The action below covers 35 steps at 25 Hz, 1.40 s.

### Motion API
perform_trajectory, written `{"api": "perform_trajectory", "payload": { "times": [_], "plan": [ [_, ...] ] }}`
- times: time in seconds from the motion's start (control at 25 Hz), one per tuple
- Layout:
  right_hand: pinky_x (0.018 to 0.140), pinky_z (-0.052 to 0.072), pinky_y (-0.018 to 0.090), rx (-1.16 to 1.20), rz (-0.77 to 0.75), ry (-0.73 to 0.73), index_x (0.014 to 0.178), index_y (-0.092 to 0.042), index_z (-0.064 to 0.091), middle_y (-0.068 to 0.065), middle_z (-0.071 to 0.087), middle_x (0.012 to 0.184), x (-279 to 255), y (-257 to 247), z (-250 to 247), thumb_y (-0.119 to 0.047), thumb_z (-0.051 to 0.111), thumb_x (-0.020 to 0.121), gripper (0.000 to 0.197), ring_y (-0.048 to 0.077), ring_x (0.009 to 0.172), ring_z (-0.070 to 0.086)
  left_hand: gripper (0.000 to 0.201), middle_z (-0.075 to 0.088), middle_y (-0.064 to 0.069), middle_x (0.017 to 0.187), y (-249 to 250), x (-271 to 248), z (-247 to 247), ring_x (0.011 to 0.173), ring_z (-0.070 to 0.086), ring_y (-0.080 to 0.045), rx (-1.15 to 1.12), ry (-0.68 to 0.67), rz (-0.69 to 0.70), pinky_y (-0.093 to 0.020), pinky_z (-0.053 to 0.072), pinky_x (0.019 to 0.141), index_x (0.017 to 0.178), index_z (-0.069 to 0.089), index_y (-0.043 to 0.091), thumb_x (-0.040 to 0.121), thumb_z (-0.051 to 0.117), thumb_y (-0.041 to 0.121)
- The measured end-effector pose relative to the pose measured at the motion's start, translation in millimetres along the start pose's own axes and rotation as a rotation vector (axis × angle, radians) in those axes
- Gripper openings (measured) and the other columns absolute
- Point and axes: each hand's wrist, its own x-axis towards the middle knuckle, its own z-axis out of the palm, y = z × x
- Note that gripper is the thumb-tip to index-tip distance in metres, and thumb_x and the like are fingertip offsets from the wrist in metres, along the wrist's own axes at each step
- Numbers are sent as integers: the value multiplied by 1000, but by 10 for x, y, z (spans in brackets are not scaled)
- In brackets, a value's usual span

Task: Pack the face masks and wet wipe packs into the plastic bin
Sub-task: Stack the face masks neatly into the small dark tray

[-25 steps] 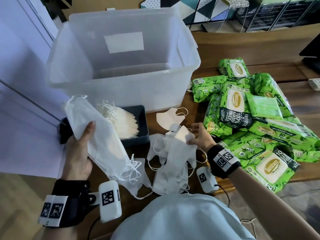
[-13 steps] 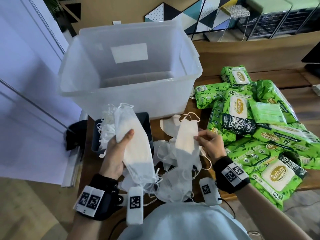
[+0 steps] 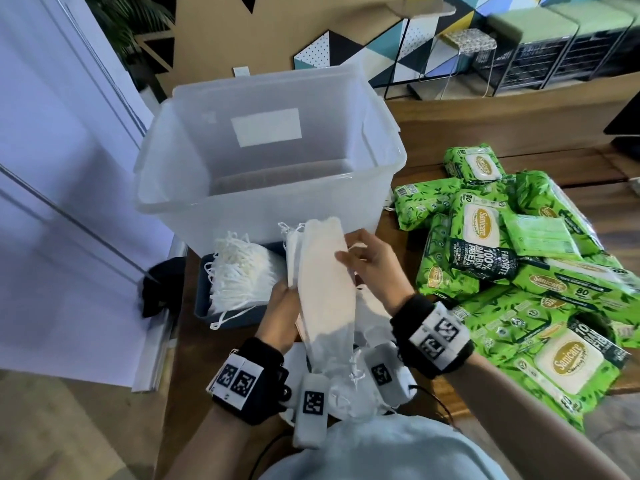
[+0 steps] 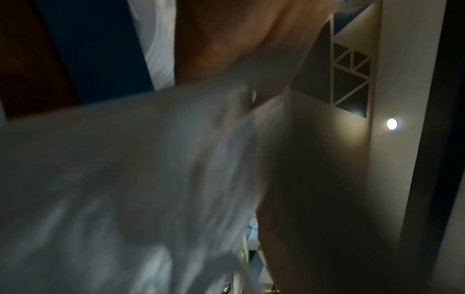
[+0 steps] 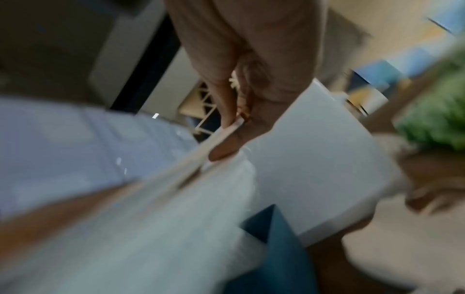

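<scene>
The green wet wipe packs [image 3: 485, 233] on the right of the frame say "Sanicare", "80" and "100% BAMBOO FIBERS", and one at lower right [image 3: 568, 365] says "Sanicare" too.

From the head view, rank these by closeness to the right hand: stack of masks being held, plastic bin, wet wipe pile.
From the right hand:
1. Stack of masks: touching, at its fingertips.
2. Plastic bin: just beyond the fingers.
3. Wet wipe pile: off to the right.

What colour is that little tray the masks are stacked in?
The small tray is dark blue-grey, seen best in the head view, in front of the plastic bin.
</scene>
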Motion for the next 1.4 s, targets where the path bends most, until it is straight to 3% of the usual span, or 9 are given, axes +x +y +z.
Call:
{"api": "perform_trajectory", "payload": {
  "times": [0.2, 0.48, 0.64, 0.76, 0.92, 1.08, 1.16, 1.28, 1.4],
  "plan": [
    [57, 44, 18, -267, -8, 15, 94, -12, 57, -3, 56, 62, -12, 78, 170, -10, 69, 82, 18, 2, 51, 48, 33, 67, -8, 95, 18, 6, -22, 83, 63, -23, 114, 127, -40, -34, 50, 73, 108, 57, 6, 99, 41, 33],
    [74, 42, 28, -388, -11, 102, 95, -5, 60, 0, 60, 84, 15, 80, 278, -13, 68, 81, 18, 18, 79, 55, 64, 75, -5, 91, 50, -16, -19, 78, 71, -8, 226, 121, -30, -21, 52, 60, 100, 66, 24, 90, 18, 65],
    [73, 47, 35, -373, 21, 86, 92, -8, 57, 3, 62, 81, 73, 136, 353, -16, 70, 79, 20, 23, 77, 57, 38, 72, -15, 101, 44, -34, -13, 91, 71, -23, 140, 120, -39, -31, 58, 73, 114, 63, 5, 92, 54, 36],
    [68, 49, 37, -371, 4, 54, 92, -8, 57, 2, 61, 78, 54, 113, 376, -18, 70, 80, 21, 20, 71, 57, 37, 70, -17, 106, -5, -59, -43, 98, 68, -30, 101, 133, -33, -41, 55, 86, 118, 60, 0, 88, 63, 22],
    [49, 52, 33, -161, 91, 78, 87, -8, 56, 0, 58, 69, 159, 208, -95, -4, 60, 87, 6, 14, 54, 56, 21, 75, -3, 85, 173, -109, -230, 80, 71, -21, 67, 273, 56, -30, 57, 64, 103, 63, 6, 88, 62, 20],
    [42, 48, 19, -358, 283, 221, 81, -8, 60, 11, 61, 74, 185, 693, -718, 6, 54, 84, 16, 1, 40, 53, 1, 72, 10, 69, 460, -285, -606, 69, 66, -5, 67, 442, 225, -19, 53, 57, 88, 62, 16, 89, 62, 16],
    [59, 52, 26, -542, 382, 53, 90, -4, 61, 17, 61, 90, 139, 921, -760, 1, 59, 85, 7, 11, 59, 61, 16, 70, 6, 84, 518, -354, -754, 79, 64, -9, 59, 489, 231, -18, 53, 57, 101, 62, 11, 88, 63, 20],
    [97, 41, 38, -945, 390, -206, 125, -7, 47, 15, 48, 126, 117, 1142, -601, -23, 71, 80, 54, 29, 117, 46, 54, 66, -5, 114, 527, -352, -951, 100, 64, -20, 11, 526, 241, -25, 57, 68, 129, 50, 5, 83, 68, 27],
    [107, 34, 44, -1100, 403, -211, 137, -10, 30, 13, 36, 137, 135, 1190, -463, -31, 79, 71, 85, 32, 130, 30, 65, 63, -8, 125, 511, -374, -1001, 111, 62, -24, -7, 526, 250, -30, 56, 74, 134, 47, 6, 79, 72, 31]
  ]
}}
